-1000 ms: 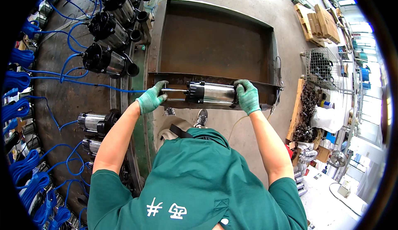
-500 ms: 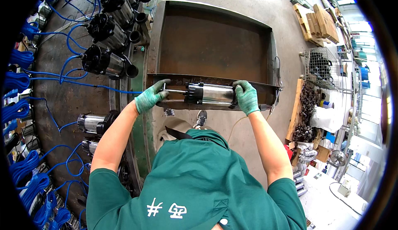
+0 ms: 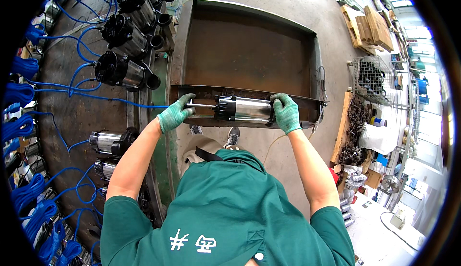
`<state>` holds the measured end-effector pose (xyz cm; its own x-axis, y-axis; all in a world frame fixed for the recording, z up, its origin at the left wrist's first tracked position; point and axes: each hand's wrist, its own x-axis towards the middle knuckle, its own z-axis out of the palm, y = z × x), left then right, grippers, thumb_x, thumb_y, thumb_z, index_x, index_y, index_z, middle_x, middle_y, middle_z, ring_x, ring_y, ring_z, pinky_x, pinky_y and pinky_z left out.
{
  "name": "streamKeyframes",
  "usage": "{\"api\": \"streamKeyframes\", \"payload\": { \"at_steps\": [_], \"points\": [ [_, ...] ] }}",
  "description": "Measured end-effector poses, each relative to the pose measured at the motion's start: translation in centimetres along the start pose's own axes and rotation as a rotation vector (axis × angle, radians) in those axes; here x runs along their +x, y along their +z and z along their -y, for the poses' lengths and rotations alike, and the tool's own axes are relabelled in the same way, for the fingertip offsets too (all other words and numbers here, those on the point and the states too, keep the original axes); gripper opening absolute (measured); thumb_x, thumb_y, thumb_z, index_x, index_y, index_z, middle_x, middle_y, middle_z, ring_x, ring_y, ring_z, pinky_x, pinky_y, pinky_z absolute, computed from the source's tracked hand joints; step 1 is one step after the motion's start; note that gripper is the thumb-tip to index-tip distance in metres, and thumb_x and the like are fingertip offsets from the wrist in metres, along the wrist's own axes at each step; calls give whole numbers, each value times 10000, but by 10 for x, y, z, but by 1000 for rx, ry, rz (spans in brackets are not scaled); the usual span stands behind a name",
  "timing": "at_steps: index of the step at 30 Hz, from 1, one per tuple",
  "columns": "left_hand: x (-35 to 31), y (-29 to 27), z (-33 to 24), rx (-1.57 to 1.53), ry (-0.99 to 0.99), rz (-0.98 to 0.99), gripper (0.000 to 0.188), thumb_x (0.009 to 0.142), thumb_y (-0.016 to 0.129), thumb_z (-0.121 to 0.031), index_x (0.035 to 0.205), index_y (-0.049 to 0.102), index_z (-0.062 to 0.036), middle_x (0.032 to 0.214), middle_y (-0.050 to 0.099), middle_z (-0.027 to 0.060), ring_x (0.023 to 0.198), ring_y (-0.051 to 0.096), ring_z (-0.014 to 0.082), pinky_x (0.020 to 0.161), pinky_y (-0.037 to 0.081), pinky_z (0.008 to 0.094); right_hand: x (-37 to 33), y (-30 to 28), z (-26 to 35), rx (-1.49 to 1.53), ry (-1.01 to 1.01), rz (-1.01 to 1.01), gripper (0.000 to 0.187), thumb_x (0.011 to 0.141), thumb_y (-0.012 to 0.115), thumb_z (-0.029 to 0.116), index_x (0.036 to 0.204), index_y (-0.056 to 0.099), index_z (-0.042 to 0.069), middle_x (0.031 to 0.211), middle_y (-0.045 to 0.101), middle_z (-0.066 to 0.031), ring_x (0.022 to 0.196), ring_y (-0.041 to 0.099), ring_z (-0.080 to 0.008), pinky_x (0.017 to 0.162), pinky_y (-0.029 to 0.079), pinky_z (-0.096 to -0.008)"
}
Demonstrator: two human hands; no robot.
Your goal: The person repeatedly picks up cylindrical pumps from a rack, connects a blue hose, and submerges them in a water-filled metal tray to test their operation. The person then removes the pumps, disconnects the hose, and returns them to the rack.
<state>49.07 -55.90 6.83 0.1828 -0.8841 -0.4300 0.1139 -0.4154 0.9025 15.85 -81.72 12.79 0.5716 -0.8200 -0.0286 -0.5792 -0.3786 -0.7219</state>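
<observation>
Several blue cable coils (image 3: 19, 127), well left of the rust-brown metal tray (image 3: 180, 50). Black-capped steel pumps (image 3: 113, 69), a row left of the tray, slanted toward it. One blue cable (image 3: 127, 104), running to the tray's near-left corner, its end hidden at the glove.

Left hand (image 3: 176, 115), green-gloved, at the tray's near-left corner — thumb and fingers partly closed about the end of a metal rod (image 3: 202, 106); firmness cannot be told. A second rod, parallel, on the side nearer the person.

Handled pump (image 3: 247, 108), bright steel body with black collar, lying lengthwise along the tray's near side; whether rested there or borne by the hands alone, unclear. Change over the last half second: barely any, pump and both hands in much the same places — judged a steady hold rather than a carry.

Right hand (image 3: 286, 113), green-gloved, toward the tray's near-right corner, half closed, with fingers and thumb on the pump's right end.

Wire cage (image 3: 372, 76), right of the tray, dark contents. Heap of dark parts (image 3: 354, 131), right of the tray's near corner. White bag (image 3: 378, 138), farther right of the tray.
</observation>
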Motion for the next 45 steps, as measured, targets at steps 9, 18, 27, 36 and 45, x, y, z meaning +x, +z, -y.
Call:
{"api": "streamKeyframes", "payload": {
  "at_steps": [9, 18, 27, 36, 45],
  "points": [
    [-2, 8, -10, -64, -9, 41, 426, 1047, 627, -251, 1445, 605, -102, 989, 621, -19, 833, 521, 81, 769, 483, 266, 0, -1, 1, -20, -16, 4, 153, 913, 617, 72, 997, 737, 27, 981, 737, -172, 923, 713, -337, 875, 564, -405],
    [-1, -17, -23, -8, -146, 218, 518, 1040, 621, -305, 1514, 510, -128, 1038, 615, -11, 858, 543, 81, 757, 491, 263, 1, -2, 4, -5, 11, 26, 153, 917, 618, 76, 1003, 732, 24, 1008, 739, -172, 940, 712, -335, 887, 558, -401],
    [11, -7, -2, 595, 164, 56, 189, 921, 729, -69, 1100, 674, -47, 899, 718, 165, 793, 698, 328, 747, 562, 395, 1, -4, 3, -3, 25, 33, 154, 916, 614, 76, 993, 735, 21, 1004, 738, -178, 940, 709, -346, 884, 558, -411],
    [7, 0, 9, 36, -110, -39, 263, 1010, 639, -107, 1255, 628, -11, 1048, 703, 112, 928, 624, 197, 849, 532, 380, 0, -4, 13, -16, 18, 35, 159, 919, 616, 101, 984, 737, 21, 988, 735, -185, 928, 710, -355, 874, 565, -417],
    [5, 14, 5, -101, 228, -113, 749, 887, 608, 108, 1575, 412, -113, 1350, 568, 61, 1246, 549, 174, 1081, 447, 323, 3, -9, 13, -189, -33, 24, 173, 898, 624, 171, 927, 762, 70, 975, 736, -189, 963, 690, -384, 929, 552, -468]
  ]
}}
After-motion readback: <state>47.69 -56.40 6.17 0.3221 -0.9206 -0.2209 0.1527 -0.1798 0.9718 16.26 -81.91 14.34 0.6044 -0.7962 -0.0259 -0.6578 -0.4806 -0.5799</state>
